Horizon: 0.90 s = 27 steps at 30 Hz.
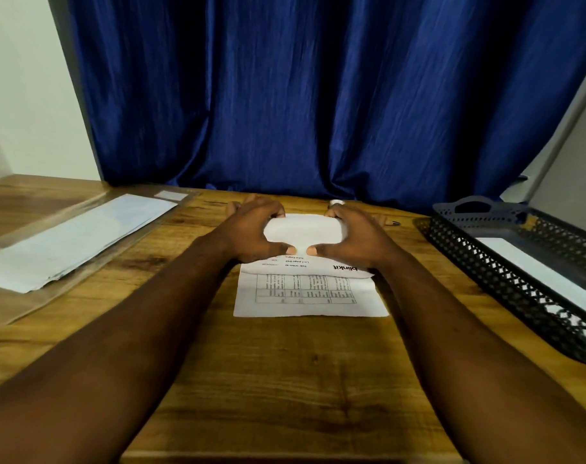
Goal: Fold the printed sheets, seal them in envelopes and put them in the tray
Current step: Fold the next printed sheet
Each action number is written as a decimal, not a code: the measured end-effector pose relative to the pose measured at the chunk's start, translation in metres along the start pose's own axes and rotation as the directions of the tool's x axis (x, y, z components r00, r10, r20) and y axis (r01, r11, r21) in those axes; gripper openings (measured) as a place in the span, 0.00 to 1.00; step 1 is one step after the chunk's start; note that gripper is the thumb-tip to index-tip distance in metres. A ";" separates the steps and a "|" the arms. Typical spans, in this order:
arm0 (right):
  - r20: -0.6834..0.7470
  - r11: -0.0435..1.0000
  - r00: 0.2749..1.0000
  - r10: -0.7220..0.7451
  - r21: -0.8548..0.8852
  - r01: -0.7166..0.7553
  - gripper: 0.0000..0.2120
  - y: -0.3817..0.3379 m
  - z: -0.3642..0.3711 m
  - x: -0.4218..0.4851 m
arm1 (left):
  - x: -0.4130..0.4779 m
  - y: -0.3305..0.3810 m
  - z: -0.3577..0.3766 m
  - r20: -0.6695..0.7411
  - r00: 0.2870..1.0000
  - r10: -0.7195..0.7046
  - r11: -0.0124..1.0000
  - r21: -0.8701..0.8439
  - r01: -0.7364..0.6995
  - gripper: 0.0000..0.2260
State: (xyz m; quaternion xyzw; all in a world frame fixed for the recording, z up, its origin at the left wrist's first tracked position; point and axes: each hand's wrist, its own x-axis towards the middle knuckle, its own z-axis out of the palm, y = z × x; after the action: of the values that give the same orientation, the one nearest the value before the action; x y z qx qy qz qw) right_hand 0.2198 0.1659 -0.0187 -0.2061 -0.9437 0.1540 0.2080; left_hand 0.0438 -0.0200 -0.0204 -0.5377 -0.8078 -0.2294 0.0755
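Left hand: I see my left hand (251,231) at the end of a forearm that comes in from the lower left, fingers curled over the far end of the sheet (305,296), thumb on top.
Right hand: my right hand (355,237) mirrors it from the lower right, and the two thumb tips almost meet at the middle.
Grip: both hands grasp the sheet's rolled-over far end.
Sheet position: centre of the wooden desk (285,380), with its near half lying flat.
Sheet axis: the long axis runs straight away from me, and the far end curves up and back toward me.
Sheet look: white, with black print upside down to me and a ruled table on the flat part. The curled back is blank.
Tray: a dark perforated tray (469,259) sits at the right with a white envelope (525,262) inside.
Left side: a paper stack (71,242) lies in a clear sleeve.
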 end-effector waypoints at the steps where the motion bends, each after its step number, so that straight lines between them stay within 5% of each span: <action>1: -0.048 1.000 0.999 -0.021 0.011 0.022 0.29 0.000 0.000 0.001 | -0.001 0.002 -0.001 -0.052 0.998 0.021 1.000 0.017 -0.020 0.22; 5: -0.203 0.997 0.976 -0.081 -0.016 0.080 0.13 -0.002 -0.006 0.004 | -0.002 0.015 -0.010 -0.191 0.981 0.029 0.999 0.050 -0.020 0.12; 9: -0.201 0.989 0.979 -0.020 -0.145 -0.010 0.03 -0.011 -0.009 -0.005 | -0.006 0.016 -0.007 -0.125 0.992 -0.004 0.998 0.059 0.011 0.06; 17: 0.146 0.969 0.982 0.122 -0.232 -0.086 0.13 -0.025 -0.011 -0.012 | -0.010 0.012 -0.001 0.084 0.991 -0.102 0.995 0.022 0.100 0.10; 23: 0.112 0.989 0.990 0.087 -0.129 -0.072 0.23 -0.040 0.007 -0.013 | -0.012 0.026 0.014 0.041 0.991 -0.130 0.989 0.070 0.127 0.19; 27: 0.078 0.992 0.995 0.061 -0.116 -0.052 0.19 -0.049 0.014 -0.007 | -0.010 0.029 0.014 -0.015 0.988 -0.153 0.982 0.114 0.154 0.18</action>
State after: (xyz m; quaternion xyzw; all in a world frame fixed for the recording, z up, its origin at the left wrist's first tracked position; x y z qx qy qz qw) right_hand 0.2033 0.1172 -0.0146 -0.2379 -0.9524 0.1138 0.1530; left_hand 0.0760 -0.0129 -0.0278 -0.4678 -0.8585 -0.1895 0.0906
